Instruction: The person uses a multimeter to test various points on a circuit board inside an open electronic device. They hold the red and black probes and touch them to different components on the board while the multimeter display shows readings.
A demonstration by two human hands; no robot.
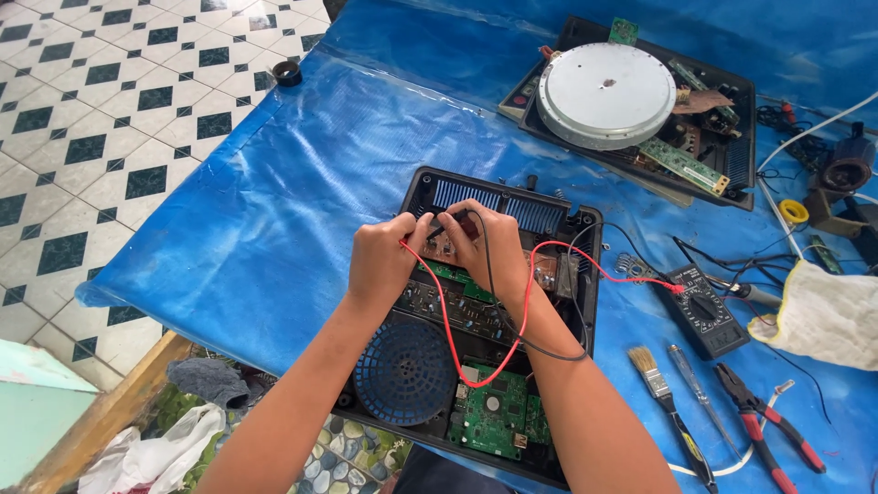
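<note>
An opened black appliance base (585, 274) lies on the blue sheet, showing green circuit boards (494, 412) and a round blue fan grille (405, 372). My left hand (384, 261) pinches the red test probe against the board near the housing's far end. My right hand (489, 242) holds the black probe beside it, fingertips almost touching the left hand. The red lead (549, 252) and the black lead (558, 352) run to a dark multimeter (702, 311) on the right.
A second opened unit with a white round disc (605, 94) sits at the back right. A paintbrush (668, 407), screwdriver (700, 393), red-handled pliers (764, 425) and white cloth (828, 316) lie to the right. Tiled floor (101, 137) lies left.
</note>
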